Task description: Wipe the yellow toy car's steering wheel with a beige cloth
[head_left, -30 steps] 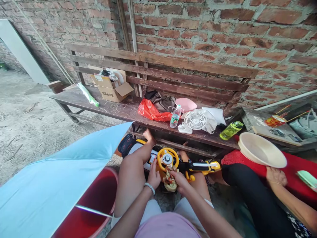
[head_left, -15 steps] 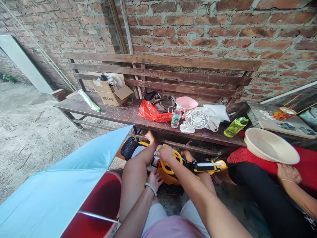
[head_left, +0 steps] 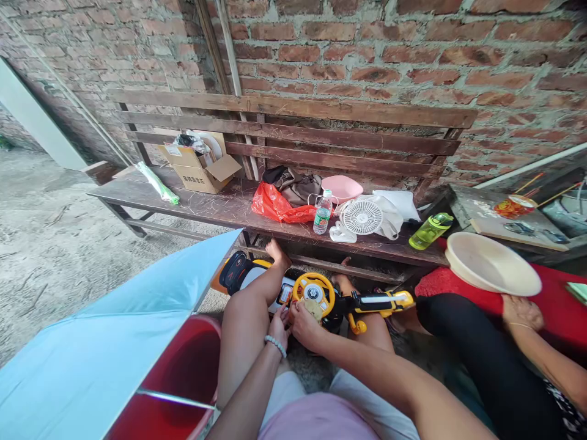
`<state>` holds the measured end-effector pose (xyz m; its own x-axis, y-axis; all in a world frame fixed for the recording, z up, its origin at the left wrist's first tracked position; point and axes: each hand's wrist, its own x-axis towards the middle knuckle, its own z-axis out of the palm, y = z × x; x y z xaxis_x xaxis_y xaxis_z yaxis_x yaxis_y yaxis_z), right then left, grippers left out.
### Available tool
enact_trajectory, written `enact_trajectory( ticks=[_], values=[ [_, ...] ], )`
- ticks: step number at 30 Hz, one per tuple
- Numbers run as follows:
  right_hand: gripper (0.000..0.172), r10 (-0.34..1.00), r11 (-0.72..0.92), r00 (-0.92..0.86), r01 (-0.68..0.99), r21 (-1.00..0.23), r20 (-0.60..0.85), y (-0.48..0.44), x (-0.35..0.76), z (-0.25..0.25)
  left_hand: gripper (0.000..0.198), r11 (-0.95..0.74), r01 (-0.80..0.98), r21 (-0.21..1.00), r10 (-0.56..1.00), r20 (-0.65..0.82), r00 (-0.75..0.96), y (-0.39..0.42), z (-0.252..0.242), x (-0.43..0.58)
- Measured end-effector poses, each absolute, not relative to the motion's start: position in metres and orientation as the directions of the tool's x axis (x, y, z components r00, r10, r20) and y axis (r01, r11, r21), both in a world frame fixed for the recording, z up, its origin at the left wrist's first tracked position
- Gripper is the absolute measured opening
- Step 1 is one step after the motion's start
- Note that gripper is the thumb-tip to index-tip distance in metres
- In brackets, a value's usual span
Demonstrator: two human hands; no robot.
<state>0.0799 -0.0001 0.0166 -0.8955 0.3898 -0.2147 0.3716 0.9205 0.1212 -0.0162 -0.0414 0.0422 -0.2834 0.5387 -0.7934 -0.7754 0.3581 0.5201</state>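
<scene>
Between my knees is a black, white and yellow ride-on toy (head_left: 250, 278) with a yellow steering wheel (head_left: 331, 285). My right hand (head_left: 306, 325) is closed on a crumpled tan cloth (head_left: 314, 309), which lies over the wheel's near edge. My left hand (head_left: 279, 329), a beaded bracelet at its wrist, is curled beside the right fingertips just left of the wheel. Whatever sits between its fingers is too small to make out. To the right of the wheel extends a yellow and black arm-like part (head_left: 385, 301) of the toy.
A wooden bench (head_left: 206, 211) bears a cardboard box (head_left: 195, 168), red bag (head_left: 277, 205), water bottle (head_left: 322, 215), white fan (head_left: 362, 217) and green bottle (head_left: 430, 232). At left are a blue umbrella (head_left: 137, 305) and red bucket (head_left: 183, 366). Another person's hand (head_left: 523, 313) touches a cream basin (head_left: 493, 263).
My right hand has come down from the top left of the steering wheel to its near side with the tan cloth. My left hand has shifted slightly left, and the hands are now together.
</scene>
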Motion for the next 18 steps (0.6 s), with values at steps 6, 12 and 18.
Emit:
enact_trajectory(
  ticks=[6,12,18],
  values=[
    [0.015,0.343,0.933,-0.922,0.313,0.178,-0.181,-0.003,0.131,0.015,0.036,0.434,-0.692,0.577,0.657,-0.728,-0.195,-0.046,0.043,-0.012],
    [0.029,0.470,0.845,-0.850,0.511,-0.156,-0.238,-0.012,0.151,0.035,0.045,0.476,-0.687,0.549,0.665,-0.736,-0.127,-0.047,0.042,-0.012],
    [0.024,0.591,0.703,-0.731,0.674,-0.227,-0.341,-0.001,0.177,0.076,0.047,0.471,-0.741,0.479,0.628,-0.772,-0.099,-0.042,0.037,-0.009]
  ],
)
